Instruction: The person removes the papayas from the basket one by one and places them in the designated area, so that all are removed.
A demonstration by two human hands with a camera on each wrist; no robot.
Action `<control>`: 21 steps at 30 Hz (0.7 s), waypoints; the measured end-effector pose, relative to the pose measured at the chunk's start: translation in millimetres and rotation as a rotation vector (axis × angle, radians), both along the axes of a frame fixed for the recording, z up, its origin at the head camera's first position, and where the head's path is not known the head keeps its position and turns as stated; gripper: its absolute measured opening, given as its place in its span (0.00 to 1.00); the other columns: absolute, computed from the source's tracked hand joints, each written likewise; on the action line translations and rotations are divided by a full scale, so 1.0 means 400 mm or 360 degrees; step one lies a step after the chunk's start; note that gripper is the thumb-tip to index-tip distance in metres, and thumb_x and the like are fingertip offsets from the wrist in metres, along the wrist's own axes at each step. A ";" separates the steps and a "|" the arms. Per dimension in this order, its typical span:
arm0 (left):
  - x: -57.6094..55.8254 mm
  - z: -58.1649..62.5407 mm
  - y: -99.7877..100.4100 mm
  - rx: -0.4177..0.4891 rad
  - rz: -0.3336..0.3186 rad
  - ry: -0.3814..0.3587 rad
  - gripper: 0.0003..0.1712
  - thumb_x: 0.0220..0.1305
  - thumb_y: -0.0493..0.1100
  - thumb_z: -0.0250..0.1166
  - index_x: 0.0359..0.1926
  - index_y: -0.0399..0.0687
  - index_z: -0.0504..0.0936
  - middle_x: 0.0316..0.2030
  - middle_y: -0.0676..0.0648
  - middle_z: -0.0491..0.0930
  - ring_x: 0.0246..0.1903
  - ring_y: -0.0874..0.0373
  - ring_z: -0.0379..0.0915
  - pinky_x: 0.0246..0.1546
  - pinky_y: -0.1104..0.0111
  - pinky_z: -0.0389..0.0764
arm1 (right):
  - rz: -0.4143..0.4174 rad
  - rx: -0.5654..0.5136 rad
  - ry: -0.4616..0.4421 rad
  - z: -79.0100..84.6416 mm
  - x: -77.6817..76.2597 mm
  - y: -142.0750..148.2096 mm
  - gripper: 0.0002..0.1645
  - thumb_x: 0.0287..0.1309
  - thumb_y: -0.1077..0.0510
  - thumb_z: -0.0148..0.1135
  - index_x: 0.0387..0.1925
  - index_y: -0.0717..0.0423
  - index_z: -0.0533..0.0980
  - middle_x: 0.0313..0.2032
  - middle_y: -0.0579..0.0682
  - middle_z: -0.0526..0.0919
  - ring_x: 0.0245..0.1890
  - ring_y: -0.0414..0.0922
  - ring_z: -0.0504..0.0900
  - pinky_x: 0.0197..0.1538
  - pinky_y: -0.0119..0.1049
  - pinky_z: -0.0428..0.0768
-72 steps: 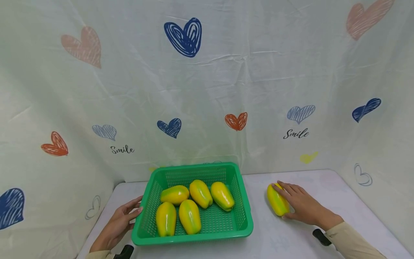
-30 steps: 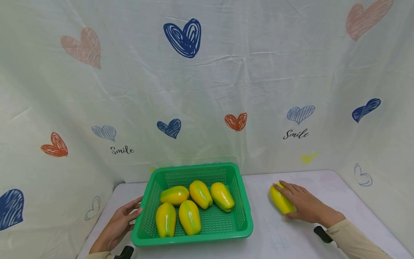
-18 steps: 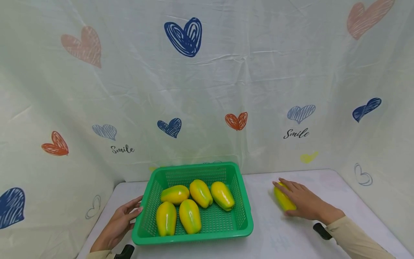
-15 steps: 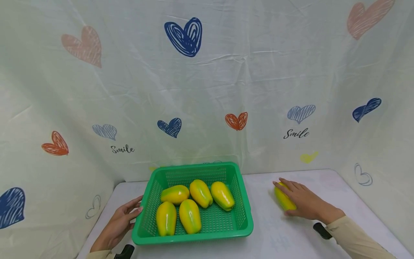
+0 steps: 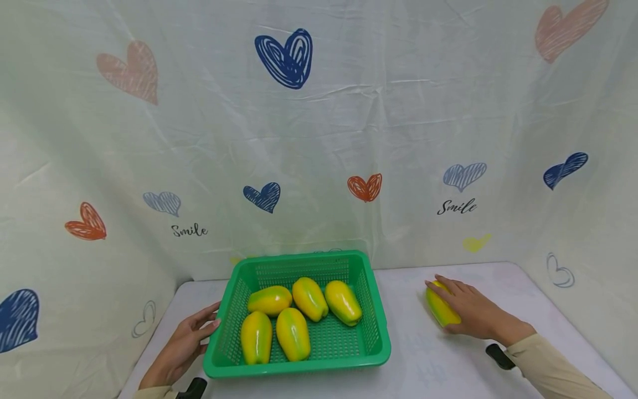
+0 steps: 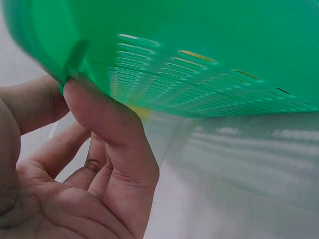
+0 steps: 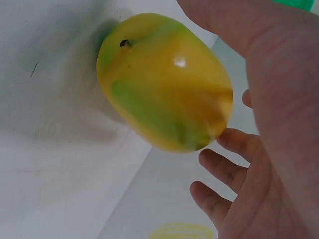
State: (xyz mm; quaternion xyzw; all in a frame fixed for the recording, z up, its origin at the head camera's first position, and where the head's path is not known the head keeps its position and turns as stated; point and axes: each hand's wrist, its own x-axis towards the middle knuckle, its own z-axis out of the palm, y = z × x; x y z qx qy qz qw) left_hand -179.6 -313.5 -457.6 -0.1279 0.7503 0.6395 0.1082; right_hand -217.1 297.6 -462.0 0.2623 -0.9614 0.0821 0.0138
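My left hand [image 5: 180,346] is at the left side of a green plastic basket [image 5: 299,370]. Its thumb and fingers pinch the basket's rim, as the left wrist view shows up close. To the right of the basket, my right hand [image 5: 473,315] lies over a yellow-green papaya [image 5: 441,306] on the table. The thumb is on the near side and the fingers reach round the far side. In the right wrist view the papaya [image 7: 164,89] shows a small dark stem end, and some of the fingertips stand apart from it.
Several similar papayas [image 5: 293,334] lie inside the basket, mostly toward its left and back. The table [image 5: 408,377] has a white cover. A white curtain [image 5: 319,138] printed with hearts hangs behind and at both sides.
My right hand has moved slowly to the right with the papaya, which turned a little at first. The left hand and the basket have kept their places.
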 end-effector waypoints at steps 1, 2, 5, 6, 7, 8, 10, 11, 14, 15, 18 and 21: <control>0.000 0.000 0.000 -0.0001 -0.0003 0.0001 0.34 0.84 0.38 0.54 0.82 0.33 0.55 0.59 0.39 0.72 0.43 0.56 0.81 0.43 0.62 0.89 | -0.0001 0.0002 0.0001 0.001 0.000 0.001 0.59 0.48 0.47 0.86 0.77 0.56 0.66 0.75 0.68 0.65 0.70 0.68 0.69 0.69 0.71 0.70; 0.001 0.000 0.000 0.0002 0.0001 -0.0001 0.34 0.83 0.38 0.55 0.82 0.34 0.55 0.59 0.39 0.73 0.43 0.56 0.82 0.43 0.62 0.89 | -0.0002 0.0003 0.0000 0.002 0.001 0.001 0.59 0.48 0.47 0.86 0.77 0.56 0.66 0.74 0.68 0.65 0.70 0.68 0.69 0.69 0.71 0.70; 0.001 0.001 -0.001 0.0000 -0.0006 -0.0001 0.35 0.83 0.38 0.55 0.82 0.33 0.55 0.59 0.39 0.73 0.43 0.56 0.81 0.44 0.62 0.89 | 0.0002 0.0008 0.0008 0.004 0.002 0.003 0.60 0.46 0.46 0.87 0.77 0.57 0.66 0.74 0.68 0.66 0.69 0.69 0.69 0.68 0.72 0.70; 0.001 0.001 0.000 0.0002 -0.0007 -0.0001 0.35 0.83 0.39 0.55 0.82 0.33 0.55 0.59 0.39 0.73 0.43 0.56 0.82 0.44 0.61 0.89 | -0.0003 0.0008 0.0006 0.006 0.003 0.003 0.60 0.46 0.46 0.87 0.77 0.56 0.66 0.74 0.68 0.66 0.69 0.69 0.69 0.68 0.72 0.70; 0.001 0.001 0.000 0.0003 -0.0003 -0.0003 0.34 0.83 0.38 0.55 0.82 0.33 0.55 0.58 0.39 0.73 0.43 0.56 0.82 0.44 0.61 0.89 | -0.0001 0.0009 0.0010 0.007 0.003 0.004 0.60 0.45 0.46 0.87 0.76 0.57 0.67 0.73 0.69 0.66 0.68 0.69 0.70 0.68 0.72 0.70; 0.002 0.001 0.001 0.0006 0.0003 -0.0005 0.34 0.83 0.38 0.55 0.82 0.34 0.56 0.58 0.40 0.73 0.43 0.55 0.82 0.44 0.62 0.89 | -0.0005 0.0010 0.0010 0.009 0.003 0.004 0.60 0.45 0.46 0.87 0.76 0.57 0.67 0.73 0.69 0.66 0.68 0.69 0.70 0.68 0.72 0.70; 0.003 0.001 0.001 0.0003 -0.0003 -0.0004 0.34 0.83 0.38 0.55 0.82 0.33 0.56 0.58 0.40 0.74 0.44 0.55 0.82 0.44 0.61 0.89 | -0.0018 0.0006 0.0007 0.014 0.004 0.002 0.60 0.45 0.46 0.87 0.77 0.56 0.67 0.74 0.68 0.66 0.69 0.69 0.70 0.68 0.72 0.70; 0.003 0.001 0.001 0.0003 -0.0009 -0.0001 0.34 0.83 0.38 0.55 0.82 0.33 0.56 0.58 0.39 0.73 0.44 0.55 0.82 0.44 0.61 0.89 | -0.0023 0.0011 0.0011 0.017 0.004 0.001 0.60 0.45 0.46 0.87 0.77 0.56 0.66 0.74 0.68 0.66 0.69 0.69 0.70 0.69 0.72 0.70; 0.004 0.000 0.001 0.0006 -0.0010 0.0001 0.34 0.83 0.38 0.55 0.82 0.34 0.56 0.58 0.39 0.73 0.44 0.55 0.82 0.44 0.61 0.89 | 0.0016 0.0019 0.0058 0.030 0.001 -0.006 0.61 0.46 0.46 0.87 0.77 0.56 0.65 0.74 0.68 0.66 0.69 0.68 0.70 0.68 0.71 0.71; 0.004 0.000 0.001 0.0003 -0.0011 0.0000 0.34 0.83 0.38 0.55 0.82 0.34 0.56 0.58 0.39 0.73 0.44 0.55 0.82 0.44 0.61 0.89 | 0.0039 0.0021 0.0081 0.037 0.001 -0.009 0.60 0.47 0.46 0.87 0.77 0.56 0.65 0.74 0.67 0.66 0.69 0.68 0.70 0.68 0.71 0.71; 0.003 -0.001 0.001 0.0003 -0.0003 -0.0002 0.34 0.83 0.38 0.55 0.82 0.34 0.56 0.58 0.39 0.73 0.44 0.55 0.82 0.44 0.61 0.89 | 0.0109 0.0022 0.0145 0.060 -0.001 -0.024 0.60 0.48 0.47 0.86 0.77 0.56 0.64 0.74 0.67 0.67 0.68 0.67 0.71 0.67 0.70 0.72; 0.002 -0.002 0.000 0.0008 -0.0003 0.0000 0.34 0.84 0.38 0.54 0.82 0.33 0.55 0.58 0.40 0.74 0.43 0.56 0.82 0.44 0.61 0.89 | 0.0157 0.0011 0.0192 0.088 -0.001 -0.048 0.59 0.49 0.48 0.86 0.78 0.55 0.64 0.74 0.65 0.67 0.69 0.65 0.71 0.67 0.68 0.73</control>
